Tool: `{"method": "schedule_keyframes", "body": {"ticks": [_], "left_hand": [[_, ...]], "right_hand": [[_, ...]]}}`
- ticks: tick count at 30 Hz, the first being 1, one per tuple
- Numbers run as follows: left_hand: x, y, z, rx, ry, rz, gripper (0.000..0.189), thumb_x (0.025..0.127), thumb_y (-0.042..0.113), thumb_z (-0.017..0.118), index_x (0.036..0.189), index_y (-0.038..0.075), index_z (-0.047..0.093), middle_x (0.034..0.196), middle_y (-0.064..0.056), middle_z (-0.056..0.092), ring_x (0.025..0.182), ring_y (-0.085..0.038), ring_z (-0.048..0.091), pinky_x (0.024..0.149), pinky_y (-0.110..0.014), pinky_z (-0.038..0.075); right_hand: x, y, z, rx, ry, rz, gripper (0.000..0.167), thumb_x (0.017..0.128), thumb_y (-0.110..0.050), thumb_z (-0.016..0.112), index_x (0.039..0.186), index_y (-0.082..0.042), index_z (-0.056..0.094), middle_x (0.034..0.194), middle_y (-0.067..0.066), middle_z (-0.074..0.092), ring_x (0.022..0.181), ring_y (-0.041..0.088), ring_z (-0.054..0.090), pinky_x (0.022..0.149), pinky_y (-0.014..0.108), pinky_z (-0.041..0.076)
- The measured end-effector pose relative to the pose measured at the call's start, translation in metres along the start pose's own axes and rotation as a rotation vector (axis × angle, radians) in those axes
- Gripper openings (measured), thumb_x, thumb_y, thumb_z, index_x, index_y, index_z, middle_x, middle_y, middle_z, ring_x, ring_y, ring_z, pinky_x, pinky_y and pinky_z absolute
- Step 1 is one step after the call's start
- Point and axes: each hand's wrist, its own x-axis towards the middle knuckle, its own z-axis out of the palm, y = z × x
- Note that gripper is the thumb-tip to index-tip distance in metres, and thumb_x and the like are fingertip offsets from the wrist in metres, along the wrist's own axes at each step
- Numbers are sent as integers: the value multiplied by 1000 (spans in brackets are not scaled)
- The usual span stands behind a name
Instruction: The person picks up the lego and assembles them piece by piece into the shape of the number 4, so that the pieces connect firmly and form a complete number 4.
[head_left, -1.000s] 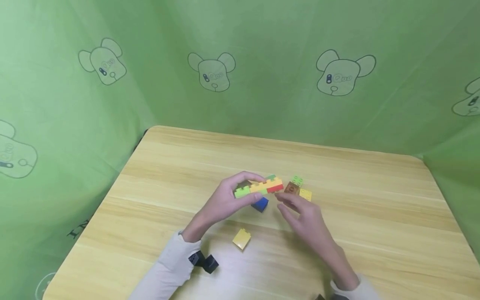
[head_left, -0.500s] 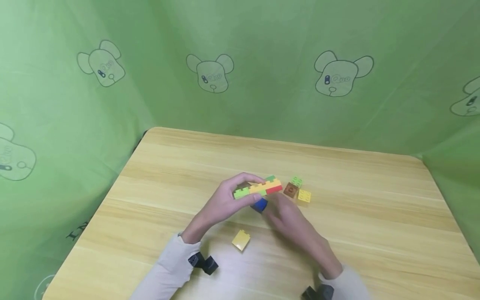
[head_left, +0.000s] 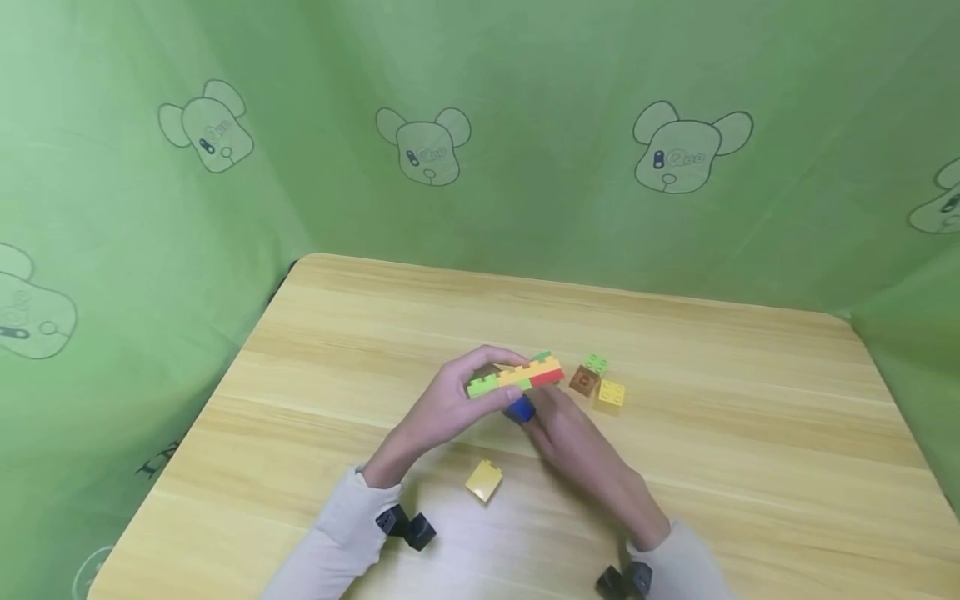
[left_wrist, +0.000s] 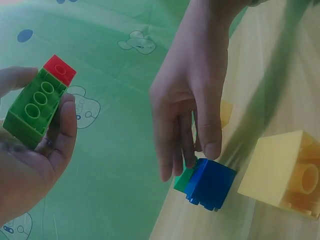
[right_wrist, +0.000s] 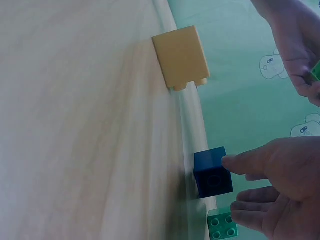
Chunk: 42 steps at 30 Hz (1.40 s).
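Observation:
My left hand [head_left: 442,404] grips a built strip of toy building bricks [head_left: 528,377] in light green, yellow-orange and red, held above the table. Its green and red underside, with round hollows, faces the left wrist view. Beneath the strip, my right hand [head_left: 570,429] reaches to a blue brick [left_wrist: 212,184] lying on the table. The right thumb tip meets the blue brick's edge in the right wrist view. The other fingers extend loosely past it, near a green brick [right_wrist: 223,226]. In the head view the strip and left hand hide the right fingertips.
A lone yellow brick [head_left: 483,481] lies nearer the person. To the right, a brown brick [head_left: 584,380], a light green brick [head_left: 596,363] and a yellow studded brick [head_left: 611,393] sit close together. Green cloth [head_left: 525,225] hangs behind the wooden table [head_left: 712,467].
My right hand has moved left, from beside the brown brick to the blue brick under the strip. My left hand has kept its hold on the strip in nearly the same place.

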Motion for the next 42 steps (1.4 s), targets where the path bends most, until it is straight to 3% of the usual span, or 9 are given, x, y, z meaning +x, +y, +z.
{"method": "schedule_keyframes", "body": {"ticks": [8,11,17,22,31,34,40,42], "left_hand": [[0,-1,0,6,0,3,37,98,20,69,134,10,66,140,-2,63,130,-19,59,111,-47,47],[0,-1,0,10,1,-2,37,98,22,69,134,12,66,140,0,63,130,-17,58,112,-50,45],[0,-2,0,8,-5,-2,38,98,22,69,134,11,65,141,0,63,130,-18,58,112,-50,46],[0,-3,0,4,-12,0,38,99,21,68,135,11,65,142,-2,62,131,-19,57,111,-48,47],[-1,-5,-1,26,-37,23,41,101,22,66,141,12,63,146,1,61,137,-16,53,116,-52,40],[-1,-4,-1,22,-40,26,42,101,22,66,142,12,62,146,1,60,137,-16,52,116,-51,40],[0,-3,-2,-2,-33,18,43,101,21,67,142,11,61,147,2,59,138,-16,51,117,-50,40],[0,-4,-2,-5,-29,19,43,101,20,67,143,11,61,147,1,59,138,-16,51,118,-49,40]], "right_hand": [[3,2,6,-28,-47,-45,40,100,-6,67,139,1,60,130,17,67,119,33,65,105,47,53],[1,2,8,-37,-56,-15,40,95,-3,71,133,4,63,121,17,68,111,31,68,99,45,58],[-1,1,10,5,-62,82,21,98,-10,71,118,-2,68,106,7,68,96,20,67,88,37,61],[-1,1,9,15,-67,96,12,98,-7,71,109,-6,69,95,1,66,85,13,63,78,31,61],[-4,2,7,39,-48,73,31,94,-2,74,124,2,66,110,13,71,101,26,70,89,43,62],[-5,3,6,38,-49,74,34,94,-3,75,126,3,65,112,13,72,101,25,71,89,40,62],[-5,5,3,57,-70,101,32,97,-9,73,127,-2,67,97,2,69,80,11,63,74,27,61],[-5,5,2,63,-74,122,32,98,-12,72,129,-3,67,98,1,70,80,10,62,74,27,60]]}}
